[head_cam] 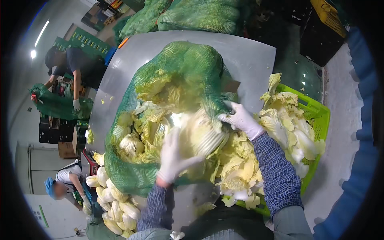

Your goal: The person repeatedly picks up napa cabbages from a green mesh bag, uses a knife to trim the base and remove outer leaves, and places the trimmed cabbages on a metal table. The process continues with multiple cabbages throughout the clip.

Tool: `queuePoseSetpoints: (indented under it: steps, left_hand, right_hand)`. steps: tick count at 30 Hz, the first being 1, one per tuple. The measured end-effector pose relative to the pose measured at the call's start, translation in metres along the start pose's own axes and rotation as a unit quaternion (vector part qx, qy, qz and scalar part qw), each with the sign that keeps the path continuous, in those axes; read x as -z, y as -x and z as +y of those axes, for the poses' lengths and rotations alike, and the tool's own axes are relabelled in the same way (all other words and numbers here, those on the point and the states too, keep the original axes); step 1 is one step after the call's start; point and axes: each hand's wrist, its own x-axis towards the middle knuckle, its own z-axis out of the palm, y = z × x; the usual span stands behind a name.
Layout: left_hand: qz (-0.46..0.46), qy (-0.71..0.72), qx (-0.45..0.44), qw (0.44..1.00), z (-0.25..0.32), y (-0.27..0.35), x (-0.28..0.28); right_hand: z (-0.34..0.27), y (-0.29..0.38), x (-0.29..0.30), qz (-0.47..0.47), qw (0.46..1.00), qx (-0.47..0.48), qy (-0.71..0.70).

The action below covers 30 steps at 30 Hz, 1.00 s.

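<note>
A green mesh sack (192, 60) lies on the metal table with its mouth spread towards me, and napa cabbages fill it. My right hand (241, 120), in a white glove, pinches the edge of the mesh on the right side of the mouth. Just below it rests a large napa cabbage (210, 135), partly blurred. My left hand (177, 157), gloved too, is over the front of the opening with its thumb and fingers spread, near that cabbage. Whether it touches the leaves I cannot tell. Another cabbage (132, 144) shows its cut base at the left inside the sack.
Loose outer leaves (240, 168) heap by my right forearm. A lime-green crate (325, 120) holds more leaves. Trimmed cabbages (117, 207) pile at the table's left. Full sacks (198, 18) stand beyond the metal table (252, 54). Two people (81, 60) work at the left.
</note>
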Motion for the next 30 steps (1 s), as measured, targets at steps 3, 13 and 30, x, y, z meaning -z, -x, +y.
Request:
queuePoseSetpoints:
  steps: [3,13,30]
  left_hand:
    - [-0.123,0.123,0.032,0.984,-0.006,-0.039,-0.02]
    - [-0.108,0.44,0.119,0.884,-0.041,0.035,-0.045]
    - [-0.109,-0.028,-0.02,0.993,0.028,0.131,-0.05]
  right_hand:
    - [0.02,0.024,0.01,0.239,0.933,0.226,0.147]
    - [0.005,0.17,-0.036,0.224,0.935,0.216,0.168]
    - [0.051,0.226,-0.063,0.155,0.927,0.16,0.302]
